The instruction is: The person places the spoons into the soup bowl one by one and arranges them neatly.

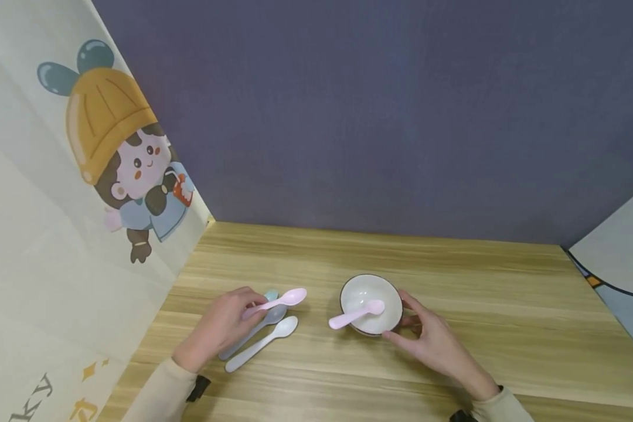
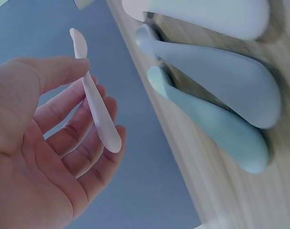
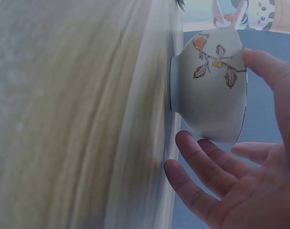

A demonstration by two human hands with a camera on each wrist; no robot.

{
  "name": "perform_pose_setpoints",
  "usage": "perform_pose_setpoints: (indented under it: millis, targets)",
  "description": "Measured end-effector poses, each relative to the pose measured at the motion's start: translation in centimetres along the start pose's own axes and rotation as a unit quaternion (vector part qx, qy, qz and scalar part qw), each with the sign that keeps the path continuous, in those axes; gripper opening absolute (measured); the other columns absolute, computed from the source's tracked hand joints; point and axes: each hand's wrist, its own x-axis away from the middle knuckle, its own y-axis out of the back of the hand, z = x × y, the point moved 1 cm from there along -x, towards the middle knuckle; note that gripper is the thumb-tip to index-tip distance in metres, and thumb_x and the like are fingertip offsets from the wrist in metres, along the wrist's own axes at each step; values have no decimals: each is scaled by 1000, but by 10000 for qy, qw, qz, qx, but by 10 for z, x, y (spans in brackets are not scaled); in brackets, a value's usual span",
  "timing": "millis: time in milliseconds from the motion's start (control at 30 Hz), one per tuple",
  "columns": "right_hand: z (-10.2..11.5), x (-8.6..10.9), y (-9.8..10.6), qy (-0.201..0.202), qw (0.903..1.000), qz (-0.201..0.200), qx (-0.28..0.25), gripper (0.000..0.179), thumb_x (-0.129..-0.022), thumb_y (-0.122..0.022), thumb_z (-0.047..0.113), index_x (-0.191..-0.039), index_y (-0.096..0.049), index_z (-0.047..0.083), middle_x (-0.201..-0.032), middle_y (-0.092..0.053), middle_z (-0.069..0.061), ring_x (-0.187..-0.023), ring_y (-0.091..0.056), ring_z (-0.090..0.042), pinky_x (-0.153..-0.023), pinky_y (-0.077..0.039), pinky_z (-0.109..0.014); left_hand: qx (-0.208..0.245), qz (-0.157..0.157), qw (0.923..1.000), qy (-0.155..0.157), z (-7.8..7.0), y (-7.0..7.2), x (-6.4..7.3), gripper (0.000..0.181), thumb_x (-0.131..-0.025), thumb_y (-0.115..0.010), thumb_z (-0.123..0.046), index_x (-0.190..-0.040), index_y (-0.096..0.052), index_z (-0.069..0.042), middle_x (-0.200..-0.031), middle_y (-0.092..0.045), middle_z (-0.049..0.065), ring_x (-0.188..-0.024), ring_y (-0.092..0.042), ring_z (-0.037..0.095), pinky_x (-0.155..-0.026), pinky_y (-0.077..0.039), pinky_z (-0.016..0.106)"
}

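My left hand (image 1: 223, 319) pinches a pink spoon (image 1: 293, 297) between thumb and fingertips, its bowl end pointing right. The spoon (image 2: 101, 112) is raised above three others: a teal spoon (image 2: 214, 126), a grey-blue spoon (image 2: 221, 78) and a white spoon (image 1: 261, 346). On the right, a white bowl (image 1: 357, 288) with a dark rim stands upright on the table. Another pink spoon (image 1: 350, 316) rests in it, handle over its left rim. My right hand (image 1: 432, 341) holds the bowl's right side, thumb and index finger spread along the rim. Painted leaves and fruit decorate the bowl's outside (image 3: 211, 95).
The wood-grain table (image 1: 485, 305) meets a dark blue panel (image 1: 380, 117) at the back. A pale wall (image 1: 31, 246) with a cartoon child in a yellow hat rises at the left. Another printed panel (image 1: 630, 240) borders the right side.
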Motion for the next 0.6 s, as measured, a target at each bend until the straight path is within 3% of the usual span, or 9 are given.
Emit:
perform_pose_setpoints:
  millis: [600]
  targets:
    - [3, 1, 4, -140, 9997, 201, -63, 95, -86, -89, 46, -158, -47, 0, -144, -68, -11, -99, -78, -18, -81, -60, -30, 297, 1, 9994, -167, -11, -2, -3, 14, -91, -82, -15, -105, -82, -13, -100, -77, -4, -77, -62, 3, -69, -51, 23]
